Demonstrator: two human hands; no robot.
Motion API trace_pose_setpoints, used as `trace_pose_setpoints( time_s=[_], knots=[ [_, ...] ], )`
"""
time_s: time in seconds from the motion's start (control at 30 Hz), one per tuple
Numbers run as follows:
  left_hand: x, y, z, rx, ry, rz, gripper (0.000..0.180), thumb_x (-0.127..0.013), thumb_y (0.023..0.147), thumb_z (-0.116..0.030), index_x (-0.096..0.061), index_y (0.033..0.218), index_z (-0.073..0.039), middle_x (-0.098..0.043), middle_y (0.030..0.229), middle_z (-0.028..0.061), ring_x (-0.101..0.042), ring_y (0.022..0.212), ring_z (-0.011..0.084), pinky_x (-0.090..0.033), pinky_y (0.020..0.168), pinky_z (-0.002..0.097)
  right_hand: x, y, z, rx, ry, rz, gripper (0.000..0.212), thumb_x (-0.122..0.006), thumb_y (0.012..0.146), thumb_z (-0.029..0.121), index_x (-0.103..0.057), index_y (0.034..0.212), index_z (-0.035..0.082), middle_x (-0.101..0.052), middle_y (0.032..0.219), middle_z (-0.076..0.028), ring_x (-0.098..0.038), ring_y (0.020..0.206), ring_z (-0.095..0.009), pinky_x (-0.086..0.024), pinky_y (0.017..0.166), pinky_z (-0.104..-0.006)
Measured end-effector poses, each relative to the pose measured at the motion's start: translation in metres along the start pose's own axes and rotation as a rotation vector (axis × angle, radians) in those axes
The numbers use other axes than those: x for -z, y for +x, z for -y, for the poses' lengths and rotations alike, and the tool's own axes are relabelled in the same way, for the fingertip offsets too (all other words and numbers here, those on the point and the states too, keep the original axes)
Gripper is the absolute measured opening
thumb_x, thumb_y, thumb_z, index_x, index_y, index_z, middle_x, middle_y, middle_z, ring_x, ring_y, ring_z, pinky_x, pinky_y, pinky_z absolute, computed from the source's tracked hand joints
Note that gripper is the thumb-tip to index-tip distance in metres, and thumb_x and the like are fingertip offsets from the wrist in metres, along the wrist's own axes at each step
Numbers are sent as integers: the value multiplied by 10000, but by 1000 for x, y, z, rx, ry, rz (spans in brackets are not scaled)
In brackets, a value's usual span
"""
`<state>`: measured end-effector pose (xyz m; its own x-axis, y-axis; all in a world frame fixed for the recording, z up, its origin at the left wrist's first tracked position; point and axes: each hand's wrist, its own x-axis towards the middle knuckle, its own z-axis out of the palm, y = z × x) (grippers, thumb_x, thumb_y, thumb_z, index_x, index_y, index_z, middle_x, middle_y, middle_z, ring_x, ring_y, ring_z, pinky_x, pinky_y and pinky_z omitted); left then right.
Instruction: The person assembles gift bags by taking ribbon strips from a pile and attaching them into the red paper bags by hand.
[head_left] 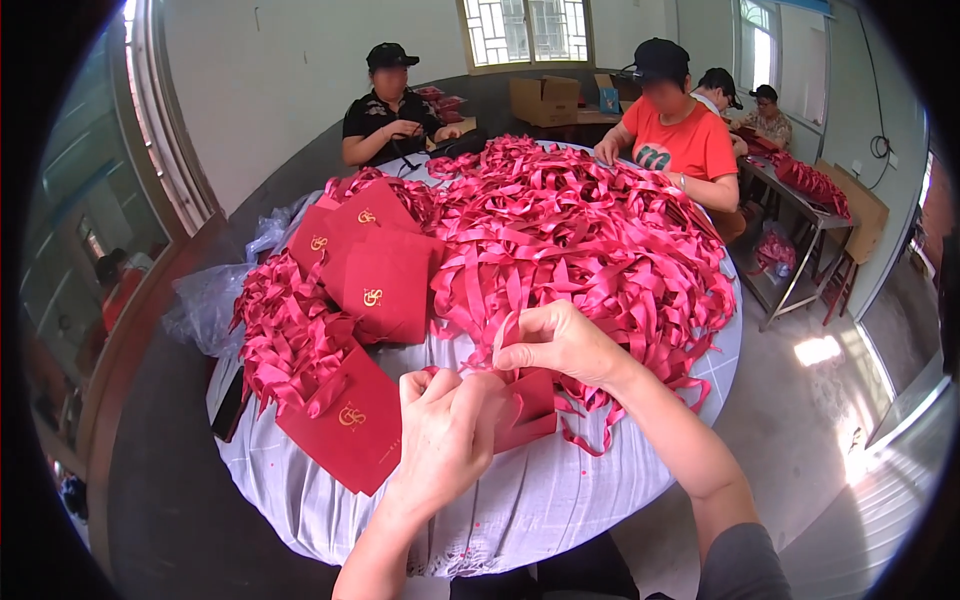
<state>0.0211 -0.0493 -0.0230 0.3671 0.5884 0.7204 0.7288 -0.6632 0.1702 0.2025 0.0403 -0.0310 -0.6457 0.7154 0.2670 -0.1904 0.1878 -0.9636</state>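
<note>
My right hand pinches a red satin ribbon between thumb and fingertips, raised over the near side of the table. Just left of it and lower, my left hand is closed, and a bit of red ribbon shows at the top of its fist. Its far fingers are smeared by motion. Below both hands lies a red paper bag, partly hidden by the left one. Another flat red bag with a gold emblem rests to the left of my left hand.
A large heap of red ribbons covers the far part of the round cloth-covered table. More red bags and a smaller ribbon pile lie left, beside clear plastic. Two people sit across the table; others work at a bench.
</note>
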Motion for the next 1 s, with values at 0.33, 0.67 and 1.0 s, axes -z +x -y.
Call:
trace_pose_setpoints(
  time_s=[0.33, 0.67, 1.0],
  knots=[
    [5, 5, -7, 31, 29, 69, 293, -771, 717, -222, -612, 907, -65, -536, 642, 14, -476, 627, 185, -331, 746, 360, -15, 12, -5, 152, -48, -349, 289, -703, 848, 235, -636, 669, 18, -514, 603, 70, -417, 607, -13, -351, 539, -240],
    [-7, 1, -6, 6, 75, -45, 178, -757, 707, -126, -629, 823, -81, -574, 631, 8, -483, 605, 179, -333, 726, 354, -18, 7, 2, 185, -134, -456, 163, -650, 885, 170, -679, 793, 38, -559, 699, 66, -448, 656, 1, -348, 594, -185],
    [-10, 0, -4, 18, 105, -46, 161, -755, 701, -111, -634, 801, -78, -584, 646, 1, -479, 599, 176, -322, 714, 353, 5, -5, -1, -73, 5, 98, 267, -579, 933, 202, -645, 1071, -17, -646, 1054, -74, -578, 1009, -143, -446, 898, -306]
  ],
)
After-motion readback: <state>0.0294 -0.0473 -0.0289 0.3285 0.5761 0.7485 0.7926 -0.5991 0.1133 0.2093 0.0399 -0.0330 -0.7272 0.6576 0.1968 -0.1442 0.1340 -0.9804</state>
